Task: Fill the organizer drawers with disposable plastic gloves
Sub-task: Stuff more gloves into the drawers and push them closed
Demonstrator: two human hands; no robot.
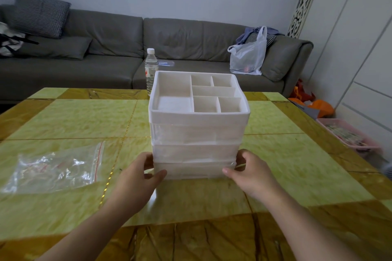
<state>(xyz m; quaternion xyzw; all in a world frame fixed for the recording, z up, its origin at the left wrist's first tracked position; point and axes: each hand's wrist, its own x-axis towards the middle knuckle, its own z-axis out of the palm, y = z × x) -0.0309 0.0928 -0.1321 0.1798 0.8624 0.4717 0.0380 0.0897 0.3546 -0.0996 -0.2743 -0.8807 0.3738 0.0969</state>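
Observation:
A white plastic organizer (198, 133) stands in the middle of the table, with a divided open tray on top and clear-fronted drawers stacked below, all pushed in. My left hand (140, 172) grips its lower left corner, thumb on the front of the bottom drawer and fingers round the side. My right hand (247, 170) grips the lower right corner the same way. A clear zip bag (57, 168) with a red seal strip lies flat on the table to the left; it holds thin transparent plastic, apparently the gloves.
The table (286, 154) has a yellow-green and brown tiled top. A water bottle (151, 70) stands just behind the organizer. Beyond is a grey sofa (106, 48) with a white plastic bag (248, 57). A pink basket (347, 135) sits on the floor at right.

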